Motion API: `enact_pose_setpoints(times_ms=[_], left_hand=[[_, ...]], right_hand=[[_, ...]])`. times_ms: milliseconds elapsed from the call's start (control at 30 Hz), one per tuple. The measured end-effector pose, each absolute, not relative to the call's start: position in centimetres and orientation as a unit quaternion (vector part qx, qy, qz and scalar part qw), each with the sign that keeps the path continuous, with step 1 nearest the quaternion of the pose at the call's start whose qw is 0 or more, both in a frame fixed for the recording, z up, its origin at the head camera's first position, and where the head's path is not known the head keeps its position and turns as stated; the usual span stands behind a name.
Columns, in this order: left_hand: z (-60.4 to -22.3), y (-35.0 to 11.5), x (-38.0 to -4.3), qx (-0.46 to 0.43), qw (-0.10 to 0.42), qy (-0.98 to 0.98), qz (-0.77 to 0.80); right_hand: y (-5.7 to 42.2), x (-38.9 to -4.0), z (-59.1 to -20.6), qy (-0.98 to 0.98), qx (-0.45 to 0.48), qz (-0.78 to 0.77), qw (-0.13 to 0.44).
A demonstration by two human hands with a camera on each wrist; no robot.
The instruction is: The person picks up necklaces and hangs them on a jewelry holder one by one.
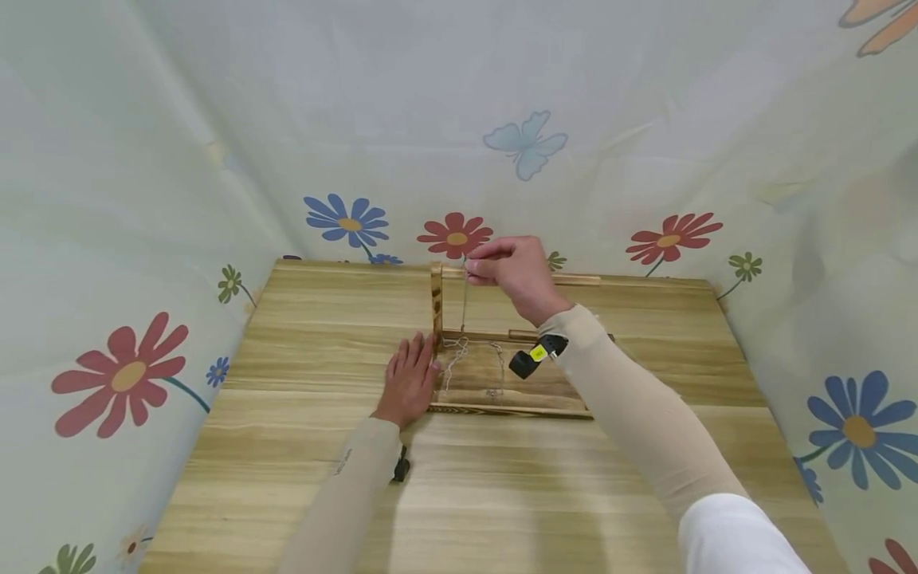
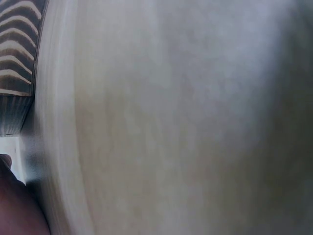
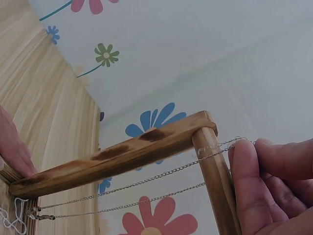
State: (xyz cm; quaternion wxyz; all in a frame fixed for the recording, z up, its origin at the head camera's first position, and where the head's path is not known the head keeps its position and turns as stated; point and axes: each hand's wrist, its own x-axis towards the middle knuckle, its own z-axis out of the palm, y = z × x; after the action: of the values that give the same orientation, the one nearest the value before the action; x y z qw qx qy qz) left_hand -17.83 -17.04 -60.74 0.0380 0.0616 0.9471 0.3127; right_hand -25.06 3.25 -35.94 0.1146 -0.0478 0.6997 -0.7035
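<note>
A wooden stand has an upright post (image 1: 437, 299), a crossbar (image 1: 577, 279) at its top and a shallow tray base (image 1: 548, 383). Up by the crossbar, my right hand (image 1: 519, 279) pinches a thin metal chain (image 3: 146, 183) between thumb and forefinger. Two strands of it run down to the tray in the right wrist view. My left hand (image 1: 410, 381) lies with straight fingers at the tray's left end, by the foot of the post. In the tray are a tangled pale strand (image 1: 453, 359) and another chain (image 1: 500, 363).
The stand rests on a wood-grain table (image 1: 287, 446), towards its far edge. Pale cloth walls (image 1: 402, 119) printed with flowers and butterflies rise close behind the table and on both sides.
</note>
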Motion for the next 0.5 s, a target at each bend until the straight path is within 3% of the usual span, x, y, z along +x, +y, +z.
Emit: enact_pose_setpoints(times_ms=[500], left_hand=[[-60.44, -17.04, -17.75, 0.062, 0.039, 0.949, 0.306]], right_hand=[[2.11, -24.94, -36.11, 0.742, -0.079, -0.66, 0.089]])
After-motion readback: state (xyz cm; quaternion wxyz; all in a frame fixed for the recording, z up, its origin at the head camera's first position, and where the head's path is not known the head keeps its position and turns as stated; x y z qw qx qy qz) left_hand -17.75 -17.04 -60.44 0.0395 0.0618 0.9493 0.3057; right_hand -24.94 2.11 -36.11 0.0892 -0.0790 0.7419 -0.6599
